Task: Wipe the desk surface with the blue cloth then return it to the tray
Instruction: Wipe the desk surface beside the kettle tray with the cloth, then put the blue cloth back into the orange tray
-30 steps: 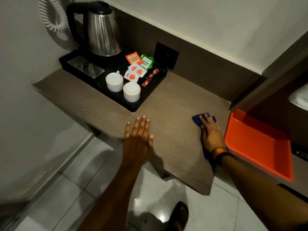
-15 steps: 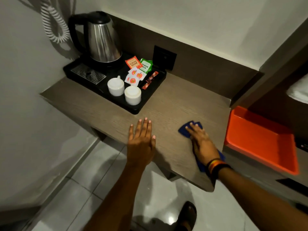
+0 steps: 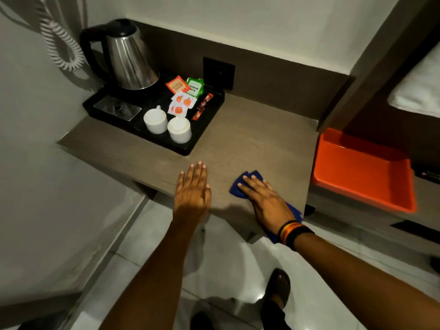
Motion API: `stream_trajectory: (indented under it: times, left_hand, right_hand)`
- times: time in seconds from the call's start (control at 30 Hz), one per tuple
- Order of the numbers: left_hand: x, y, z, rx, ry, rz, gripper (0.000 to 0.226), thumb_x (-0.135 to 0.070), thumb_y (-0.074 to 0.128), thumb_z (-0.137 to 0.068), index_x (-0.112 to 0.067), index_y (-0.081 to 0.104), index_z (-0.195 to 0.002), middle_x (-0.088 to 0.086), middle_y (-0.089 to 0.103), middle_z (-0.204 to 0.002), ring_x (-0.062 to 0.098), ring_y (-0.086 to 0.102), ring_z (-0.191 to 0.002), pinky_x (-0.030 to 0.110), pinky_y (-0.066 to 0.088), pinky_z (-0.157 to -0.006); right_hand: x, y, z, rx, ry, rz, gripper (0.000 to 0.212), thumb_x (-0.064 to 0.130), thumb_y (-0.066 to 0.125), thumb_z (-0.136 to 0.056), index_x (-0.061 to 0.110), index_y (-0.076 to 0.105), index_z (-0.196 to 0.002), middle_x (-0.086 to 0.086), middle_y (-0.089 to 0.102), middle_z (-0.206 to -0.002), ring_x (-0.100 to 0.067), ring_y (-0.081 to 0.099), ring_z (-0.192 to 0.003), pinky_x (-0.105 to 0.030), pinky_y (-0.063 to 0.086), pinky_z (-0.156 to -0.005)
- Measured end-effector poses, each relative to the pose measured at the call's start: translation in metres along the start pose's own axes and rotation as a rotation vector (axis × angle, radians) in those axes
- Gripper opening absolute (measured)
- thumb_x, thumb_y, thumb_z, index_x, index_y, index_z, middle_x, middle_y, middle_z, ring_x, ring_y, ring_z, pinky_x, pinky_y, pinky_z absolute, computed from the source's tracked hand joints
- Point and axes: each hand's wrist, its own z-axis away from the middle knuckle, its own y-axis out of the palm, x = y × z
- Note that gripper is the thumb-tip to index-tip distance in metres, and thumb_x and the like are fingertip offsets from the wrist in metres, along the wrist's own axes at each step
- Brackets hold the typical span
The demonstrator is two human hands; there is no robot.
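- Where the worktop [image 3: 250, 139] meets its front edge, the right hand [image 3: 269, 203] presses flat on the blue cloth [image 3: 240, 186], fingers spread (not gripping).
- Left hand [image 3: 194, 190] lies open, flat, just beside it, holding nothing.
- Bare wood stretches between the black tray [image 3: 204, 136] and orange tray [image 3: 364, 172].

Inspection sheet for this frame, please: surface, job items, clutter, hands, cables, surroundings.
Surface: wooden desk, bare at centre and right.
Job's things: blue cloth flat on desk near front edge; orange tray empty, right of the desk.
Clutter: black tray at back left with kettle, two white cups, sachets.
Hands: right hand pressed flat on cloth; left hand flat on desk, empty.
Cables: coiled white cord on left wall.
Surroundings: tiled floor, wall socket.
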Motion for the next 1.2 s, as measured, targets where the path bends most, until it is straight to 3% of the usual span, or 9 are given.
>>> stream_trajectory:
  times: [0.2,0.33,0.5,0.57,0.67,0.8,0.97,1.1,1.2]
  left_hand:
    - [-0.001,0.009,0.007,-0.001,0.007,-0.045,0.052,-0.015,0.049,-0.108,-0.004,0.041,-0.157,0.017,0.038,-0.166,0.027,0.028,-0.159,0.056,0.026,-0.128]
    - [-0.006,-0.005,-0.01,0.275,-0.12,-0.047,0.063,-0.035,0.027,-0.107,-0.014,0.022,-0.166,0.006,0.017,-0.175,0.021,0.01,-0.163,0.05,0.009,-0.132]
    - [-0.029,-0.045,-0.037,0.665,-0.207,-0.098,0.067,-0.038,0.017,-0.105,-0.014,0.004,-0.167,0.006,-0.001,-0.177,0.022,-0.004,-0.163,0.042,-0.004,-0.13]
    - [-0.047,-0.055,-0.04,0.644,-0.159,-0.103,0.068,-0.037,0.016,-0.104,-0.011,0.007,-0.166,0.008,-0.001,-0.177,0.023,-0.002,-0.163,0.04,-0.003,-0.13]
    - [-0.086,-0.049,-0.051,0.542,-0.068,-0.061,0.07,-0.037,0.015,-0.102,-0.01,0.01,-0.166,0.007,-0.002,-0.176,0.024,-0.003,-0.163,0.04,-0.004,-0.131]
    - [-0.144,-0.014,-0.074,0.511,-0.007,0.0,0.067,-0.038,0.014,-0.106,-0.012,0.002,-0.166,0.002,-0.014,-0.173,0.021,-0.012,-0.162,0.037,-0.013,-0.129]
    - [-0.219,0.047,-0.113,0.492,0.026,0.073,0.066,-0.036,0.026,-0.111,-0.015,-0.001,-0.166,-0.001,-0.019,-0.169,0.015,-0.022,-0.155,0.033,-0.024,-0.121]
    - [-0.256,0.099,-0.132,0.45,0.11,0.137,0.062,-0.029,0.038,-0.106,-0.006,0.028,-0.163,0.015,0.022,-0.173,0.031,0.015,-0.162,0.048,0.009,-0.132]
    - [-0.271,0.13,-0.14,0.477,0.123,0.114,0.064,-0.03,0.039,-0.107,-0.006,0.024,-0.164,0.018,0.023,-0.173,0.035,0.015,-0.161,0.055,0.016,-0.131]
  right_hand:
    - [-0.039,-0.001,-0.074,-0.109,0.229,0.022,0.066,-0.001,0.044,-0.093,0.025,0.033,-0.152,-0.002,0.024,-0.164,-0.023,0.014,-0.153,-0.043,0.007,-0.125]
    - [0.013,0.017,-0.054,-0.027,0.051,-0.048,0.067,0.007,0.046,-0.096,0.028,0.024,-0.155,0.007,0.008,-0.164,-0.017,-0.001,-0.153,-0.036,-0.009,-0.122]
    - [0.027,0.021,0.036,0.103,-0.102,-0.039,0.07,0.017,0.055,-0.098,0.033,0.018,-0.155,0.005,0.009,-0.166,-0.014,-0.003,-0.153,-0.041,0.004,-0.125]
    - [0.01,-0.005,0.06,0.14,-0.095,-0.036,0.07,0.014,0.05,-0.098,0.034,0.015,-0.156,0.009,0.004,-0.166,-0.011,-0.006,-0.152,-0.028,-0.008,-0.122]
    - [-0.023,-0.048,0.075,0.033,0.004,-0.039,0.07,0.0,0.049,-0.095,0.031,0.026,-0.154,0.005,0.015,-0.165,-0.015,0.013,-0.151,-0.016,-0.011,-0.112]
    - [-0.091,-0.106,0.055,-0.142,0.237,-0.042,0.066,-0.007,0.05,-0.093,0.02,0.036,-0.151,-0.004,0.025,-0.163,-0.019,0.023,-0.148,-0.024,0.008,-0.119]
    - [-0.208,-0.139,0.024,-0.108,0.406,0.002,0.064,-0.009,0.052,-0.088,0.012,0.041,-0.148,-0.015,0.033,-0.158,-0.034,0.036,-0.144,-0.04,0.026,-0.12]
    - [-0.284,-0.142,0.013,-0.059,0.507,0.017,0.056,-0.003,0.046,-0.095,0.013,0.041,-0.148,-0.015,0.033,-0.159,-0.034,0.037,-0.143,-0.042,0.03,-0.118]
    - [-0.316,-0.128,0.003,-0.008,0.498,-0.017,0.049,0.008,0.043,-0.101,0.011,0.038,-0.15,-0.016,0.029,-0.16,-0.034,0.033,-0.146,-0.04,0.024,-0.12]
